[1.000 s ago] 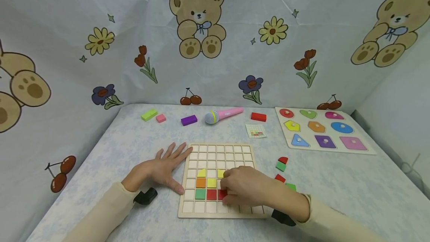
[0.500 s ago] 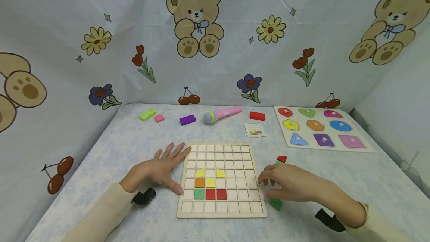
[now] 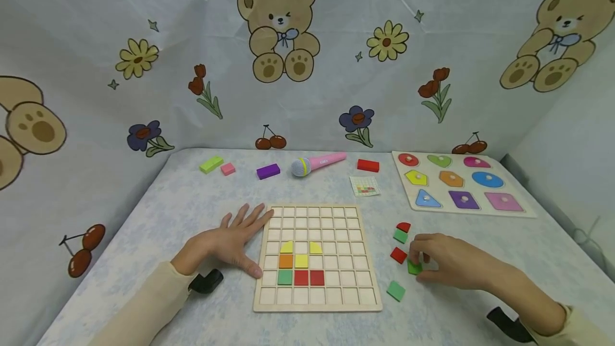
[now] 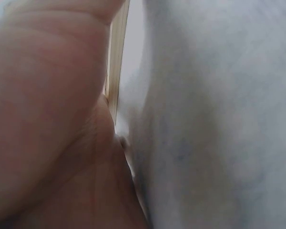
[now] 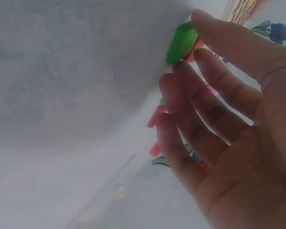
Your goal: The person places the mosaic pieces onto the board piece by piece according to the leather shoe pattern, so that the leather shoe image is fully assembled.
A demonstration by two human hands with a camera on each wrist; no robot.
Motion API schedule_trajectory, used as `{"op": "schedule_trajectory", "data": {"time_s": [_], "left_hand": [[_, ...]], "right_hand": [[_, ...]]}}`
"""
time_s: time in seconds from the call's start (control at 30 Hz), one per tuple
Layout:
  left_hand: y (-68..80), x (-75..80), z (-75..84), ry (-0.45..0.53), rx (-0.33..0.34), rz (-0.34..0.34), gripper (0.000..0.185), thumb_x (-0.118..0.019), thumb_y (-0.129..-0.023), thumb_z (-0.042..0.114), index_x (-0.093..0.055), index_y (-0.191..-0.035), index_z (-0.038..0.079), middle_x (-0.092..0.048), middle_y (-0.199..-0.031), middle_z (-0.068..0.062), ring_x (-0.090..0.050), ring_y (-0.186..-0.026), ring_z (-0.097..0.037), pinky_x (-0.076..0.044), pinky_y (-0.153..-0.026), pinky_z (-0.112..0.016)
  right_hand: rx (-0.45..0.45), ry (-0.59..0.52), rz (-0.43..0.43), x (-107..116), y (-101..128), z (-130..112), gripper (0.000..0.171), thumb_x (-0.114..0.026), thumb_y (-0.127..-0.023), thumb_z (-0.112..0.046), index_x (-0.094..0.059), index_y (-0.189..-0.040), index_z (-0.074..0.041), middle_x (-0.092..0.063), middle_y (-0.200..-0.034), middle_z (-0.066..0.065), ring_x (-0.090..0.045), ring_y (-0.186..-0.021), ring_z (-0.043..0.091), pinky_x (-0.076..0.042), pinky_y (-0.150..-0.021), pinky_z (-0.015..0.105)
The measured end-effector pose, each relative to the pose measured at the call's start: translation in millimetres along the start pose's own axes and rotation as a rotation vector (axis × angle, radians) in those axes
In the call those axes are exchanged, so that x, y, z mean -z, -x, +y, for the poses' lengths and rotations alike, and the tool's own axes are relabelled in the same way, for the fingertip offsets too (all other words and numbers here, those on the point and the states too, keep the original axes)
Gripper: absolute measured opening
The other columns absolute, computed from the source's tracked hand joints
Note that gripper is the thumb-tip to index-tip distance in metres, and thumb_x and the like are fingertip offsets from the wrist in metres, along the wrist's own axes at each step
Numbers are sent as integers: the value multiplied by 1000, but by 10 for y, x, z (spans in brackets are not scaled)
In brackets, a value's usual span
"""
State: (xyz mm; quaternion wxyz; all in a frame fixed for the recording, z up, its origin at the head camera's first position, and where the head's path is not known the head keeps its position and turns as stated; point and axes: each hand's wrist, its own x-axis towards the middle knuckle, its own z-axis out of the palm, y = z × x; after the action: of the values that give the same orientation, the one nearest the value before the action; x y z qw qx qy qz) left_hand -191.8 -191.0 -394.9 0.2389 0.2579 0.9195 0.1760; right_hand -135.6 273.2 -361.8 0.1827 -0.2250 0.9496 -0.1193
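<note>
A wooden grid board [image 3: 318, 308] lies on the table, with yellow, orange, green and red tiles set in some of its cells. My left hand [image 3: 230, 242] is spread flat at the board's left edge, fingertips and thumb touching the frame; the left wrist view holds mostly palm [image 4: 43, 95] and tabletop. To the right of the board my right hand [image 3: 451, 260] pinches a bright green tile [image 3: 413, 268] between thumb and fingers. That green tile [image 5: 182, 44] shows at the fingertips in the right wrist view.
Near the right hand lie a red tile [image 3: 398, 255], green tiles [image 3: 396, 291] [image 3: 400, 235] and a red quarter-round piece [image 3: 403, 227]. Farther back are a pattern card [image 3: 364, 186], a pink toy microphone [image 3: 318, 163], coloured blocks [image 3: 268, 171] and a shape puzzle board [image 3: 463, 183].
My right hand has left the red tile on the board and moved right to the loose tiles, where it takes hold of the bright green one. The left hand stays put.
</note>
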Motion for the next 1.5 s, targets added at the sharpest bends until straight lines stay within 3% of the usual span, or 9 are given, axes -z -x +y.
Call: {"op": "schedule_trajectory", "data": {"time_s": [0.33,0.63,1.0,1.2,1.5], "left_hand": [[7,-5,-4,4,-3,8,136,-82,-66,70,0,-163,21,12,-169,-10,16,-153,-43,5,-113,-74],[9,-10,-22,1,-14,9,136,-81,-66,71,0,-163,20,11,-169,-11,15,-153,-44,5,-112,-75],[5,-6,-13,-7,-7,7,136,-81,-66,71,0,-163,20,11,-169,-11,15,-153,-44,5,-113,-74],[12,-7,-8,-8,-11,7,135,-81,-67,69,0,-163,19,11,-169,-11,15,-152,-44,5,-113,-74],[-6,-11,-16,-8,-10,1,135,-81,-67,69,1,-163,20,12,-169,-11,16,-152,-44,5,-113,-74]], "right_hand": [[24,-33,-8,-37,-12,51,19,-85,-80,-28,-68,-88,-30,-60,-87,-16,-54,-77,5,-53,-69,23],[30,21,-9,-15,-26,-56,20,-85,-79,-27,-67,-87,-31,-59,-83,-17,-52,-75,5,-51,-67,21],[177,16,20,41,-159,-321,17,-82,-83,-30,-66,-90,-32,-57,-84,-19,-53,-78,3,-51,-71,22],[213,4,27,-1,-262,-485,15,-80,-85,-32,-66,-89,-32,-55,-83,-17,-52,-76,3,-47,-66,20],[316,-2,36,-63,-424,-771,14,-79,-86,-31,-65,-90,-29,-57,-84,-17,-55,-79,4,-49,-71,20]]}}
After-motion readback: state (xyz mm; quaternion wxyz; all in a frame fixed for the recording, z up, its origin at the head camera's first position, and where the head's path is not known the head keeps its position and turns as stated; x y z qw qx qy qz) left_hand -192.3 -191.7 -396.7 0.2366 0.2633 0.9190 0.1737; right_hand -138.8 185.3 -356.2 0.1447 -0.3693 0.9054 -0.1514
